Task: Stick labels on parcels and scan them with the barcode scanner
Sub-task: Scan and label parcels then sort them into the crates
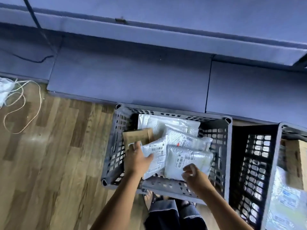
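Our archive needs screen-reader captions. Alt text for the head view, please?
A person's left hand and right hand reach into a grey crate of white labelled parcels on a wood floor; the left rests on one parcel, the right curls at another's edge.

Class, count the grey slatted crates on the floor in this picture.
2. The centre crate holds white parcels; the right crate is partly cut off; more may lie offscreen.
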Motion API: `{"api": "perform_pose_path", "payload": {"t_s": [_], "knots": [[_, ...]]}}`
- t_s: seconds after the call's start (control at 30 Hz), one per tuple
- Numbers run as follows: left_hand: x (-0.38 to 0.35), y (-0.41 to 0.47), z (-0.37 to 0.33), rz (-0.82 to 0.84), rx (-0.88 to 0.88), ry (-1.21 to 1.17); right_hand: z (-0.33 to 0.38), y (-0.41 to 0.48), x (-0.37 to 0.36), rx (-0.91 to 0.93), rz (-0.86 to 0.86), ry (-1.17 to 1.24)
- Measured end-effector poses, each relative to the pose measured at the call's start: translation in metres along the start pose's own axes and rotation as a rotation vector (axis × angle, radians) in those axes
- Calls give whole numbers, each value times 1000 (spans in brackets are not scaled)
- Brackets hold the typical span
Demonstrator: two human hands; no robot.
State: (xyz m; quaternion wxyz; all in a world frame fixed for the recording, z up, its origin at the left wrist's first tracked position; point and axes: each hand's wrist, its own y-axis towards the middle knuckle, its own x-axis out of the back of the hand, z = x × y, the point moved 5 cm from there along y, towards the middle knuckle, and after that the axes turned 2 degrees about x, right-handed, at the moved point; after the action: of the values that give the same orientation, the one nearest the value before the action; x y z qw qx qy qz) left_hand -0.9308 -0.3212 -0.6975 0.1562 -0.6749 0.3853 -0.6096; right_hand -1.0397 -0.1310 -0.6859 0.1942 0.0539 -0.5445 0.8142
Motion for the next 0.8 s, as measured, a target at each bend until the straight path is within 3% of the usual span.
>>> {"api": "perform_pose_path", "payload": {"t_s": [0.07,0.2,0.27,0.43,0.57,0.7,0.8], "knots": [[-15,14,2,-8,72,-164,-10,14,-6,-11,14,-27],[-56,29,13,110,341,-725,-39,33,-18,-28,60,-26],[-77,27,15,185,325,-706,-53,35,-20,-46,77,-23],[-85,24,22,105,213,-580,-77,33,-18,-120,60,12],[-55,6,41,118,200,-690,-69,10,-19,-148,18,65],[13,-31,48,142,182,-827,-10,-34,-22,-94,35,232],[74,-69,42,173,107,-912,49,-81,-14,45,51,259]]}}
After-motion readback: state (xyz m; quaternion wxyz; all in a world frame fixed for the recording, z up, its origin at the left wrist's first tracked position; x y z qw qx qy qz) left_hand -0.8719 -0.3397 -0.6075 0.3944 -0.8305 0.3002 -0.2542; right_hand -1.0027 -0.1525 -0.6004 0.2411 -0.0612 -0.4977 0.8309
